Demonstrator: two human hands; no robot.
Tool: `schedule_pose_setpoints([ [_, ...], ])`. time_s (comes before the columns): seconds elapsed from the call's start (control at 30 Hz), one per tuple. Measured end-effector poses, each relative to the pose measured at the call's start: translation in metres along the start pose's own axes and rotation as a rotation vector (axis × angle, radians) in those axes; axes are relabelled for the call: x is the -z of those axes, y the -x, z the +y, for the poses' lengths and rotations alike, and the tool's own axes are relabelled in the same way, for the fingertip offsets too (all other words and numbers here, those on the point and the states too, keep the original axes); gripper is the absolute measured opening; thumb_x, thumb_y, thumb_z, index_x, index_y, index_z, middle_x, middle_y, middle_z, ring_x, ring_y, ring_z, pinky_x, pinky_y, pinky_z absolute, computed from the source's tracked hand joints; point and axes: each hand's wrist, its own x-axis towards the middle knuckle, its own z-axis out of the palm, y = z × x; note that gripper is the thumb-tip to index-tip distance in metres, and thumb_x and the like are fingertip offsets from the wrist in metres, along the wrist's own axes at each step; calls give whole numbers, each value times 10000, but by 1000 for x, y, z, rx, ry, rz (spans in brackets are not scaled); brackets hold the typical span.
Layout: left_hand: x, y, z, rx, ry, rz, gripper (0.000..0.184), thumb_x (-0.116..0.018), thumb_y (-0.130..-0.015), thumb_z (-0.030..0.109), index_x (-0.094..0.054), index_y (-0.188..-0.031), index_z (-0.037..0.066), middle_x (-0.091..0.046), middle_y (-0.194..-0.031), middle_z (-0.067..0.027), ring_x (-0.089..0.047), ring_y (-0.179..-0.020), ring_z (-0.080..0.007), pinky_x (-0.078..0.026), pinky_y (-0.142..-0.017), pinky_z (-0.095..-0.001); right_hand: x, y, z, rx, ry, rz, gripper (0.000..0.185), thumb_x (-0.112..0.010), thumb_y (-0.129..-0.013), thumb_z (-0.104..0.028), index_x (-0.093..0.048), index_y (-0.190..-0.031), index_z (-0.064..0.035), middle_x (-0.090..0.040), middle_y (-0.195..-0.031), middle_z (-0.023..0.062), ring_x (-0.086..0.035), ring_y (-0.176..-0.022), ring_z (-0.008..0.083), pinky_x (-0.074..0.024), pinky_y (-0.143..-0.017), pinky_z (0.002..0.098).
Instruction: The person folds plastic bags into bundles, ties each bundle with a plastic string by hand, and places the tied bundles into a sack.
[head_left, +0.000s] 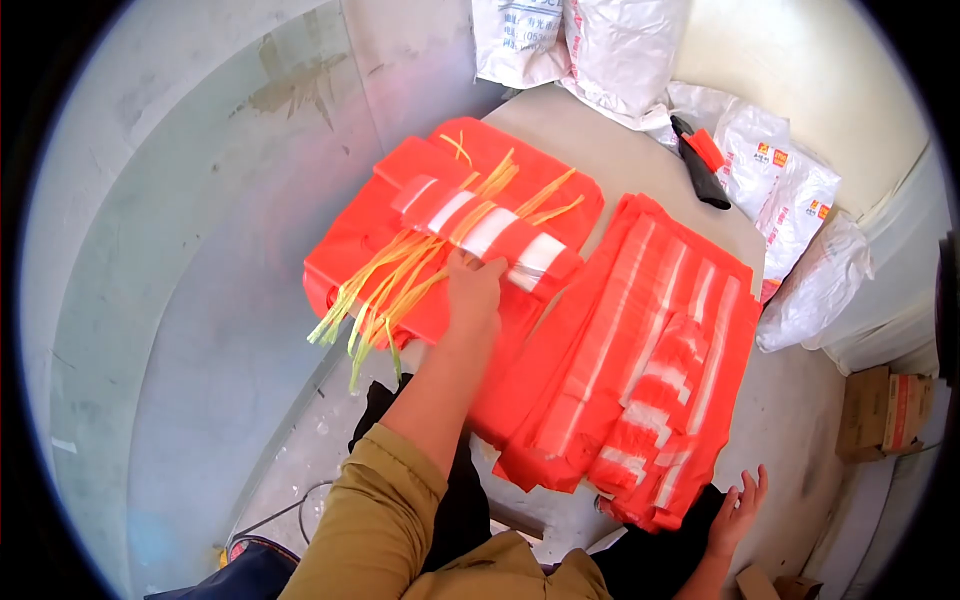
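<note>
"Orange-red striped bundle [485,232], where?"

"On the orange stack [350,250], counter [570,120], among yellow strings [375,285]. Left hand [475,287] at bundle's lower edge; fingertips partly hidden, can't tell grip or opening."

"Right hand [741,510]?"

"Open, fingers spread, holding nothing, near the striped pile [600,330]."

We see bright, diffuse light, with pale glare on the wall above and right of the left hand [474,290]. Around that hand, detail is fairly clear; far from it, fisheye distortion bends the edges into black corners.
</note>
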Motion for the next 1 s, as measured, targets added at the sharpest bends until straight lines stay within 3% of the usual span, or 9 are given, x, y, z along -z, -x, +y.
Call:
schedule_pose_setpoints([
  [0.23, -26, 42, 15, 28, 53, -285, 574, -642, -882, -71, -430, -1396, 70, -673, -1140, -73, -637, -971, -133, -480, -790, -275, 0, 1, -6, -50, -74, 37, 354, -553, -974, -6, -603, -1325, -7, -505, -1519, 200, -601, -1189, 286, -521, -866, 352],
  [0.33, -38, 63, 11, 64, 74, -523, 628, -617, -888, -84, -410, -1455, 91, -677, -1219, -86, -652, -1046, -158, -513, -858, -299, 5, 3, -17, -186, -261, -17, 320, -529, -1039, -92, -608, -1335, 2, -607, -1423, 137, -605, -1169, 230, -492, -926, 340],
  [0.43, -44, 80, 0, 97, -26, -757, 770, -593, -876, -120, -341, -1562, 124, -643, -1346, -107, -644, -1182, -202, -515, -994, -340, -16, 4, -32, -368, -890, -69, 587, -554, -1065, -407, -509, -1447, 37, -635, -1364, 176, -626, -1201, 264, -488, -1002, 391],
  [0.53, -57, 123, -6, 259, -180, -907, 826, -616, -870, -105, -299, -1599, 117, -614, -1395, -113, -629, -1221, -204, -509, -1017, -362, -26, -20, -106, -404, -1237, -256, 711, -519, -1055, -501, -365, -1567, -32, -554, -1471, 208, -580, -1309, 312, -454, -1087, 423],
  [0.67, -68, 167, -24, 434, -342, -1162, 864, -642, -866, -76, -269, -1622, 113, -614, -1389, -115, -619, -1234, -203, -505, -1022, -374, -40, -38, -151, -598, -1513, -320, 693, -537, -1049, -419, -329, -1592, -42, -536, -1500, 179, -575, -1322, 284, -457, -1103, 408],
  [0.73, -70, 189, -30, 495, -420, -1271, 867, -645, -861, -68, -275, -1625, 106, -617, -1380, -114, -619, -1222, -197, -504, -1020, -373, -41, -41, -159, -467, -1676, -284, 633, -618, -1022, -291, -391, -1555, -36, -548, -1487, 136, -585, -1305, 236, -475, -1089, 384],
  [0.87, -71, 194, -21, 644, -609, -1530, 776, -709, -874, -13, -387, -1576, 62, -654, -1322, -124, -617, -1162, -177, -510, -992, -344, -7, -19, -132, -636, -1647, -161, 612, -678, -955, -101, -436, -1509, -2, -589, -1422, 112, -588, -1264, 208, -468, -1091, 376],
  [0.93, -65, 164, -24, 553, -542, -1713, 701, -716, -909, 81, -442, -1554, 68, -662, -1301, -84, -619, -1120, -166, -510, -982, -331, 24, -2, -100, -586, -1721, -78, 615, -703, -930, -82, -457, -1485, 18, -616, -1388, 108, -604, -1243, 206, -479, -1079, 370],
  [1.0, -49, 129, -34, 217, -698, -1418, 599, -672, -977, 180, -480, -1536, 82, -659, -1305, -60, -624, -1138, -166, -509, -978, -333, 62, 29, -43, -532, -1630, 2, 625, -725, -912, -119, -477, -1466, 32, -646, -1341, 114, -641, -1187, 211, -517, -1028, 369],
])
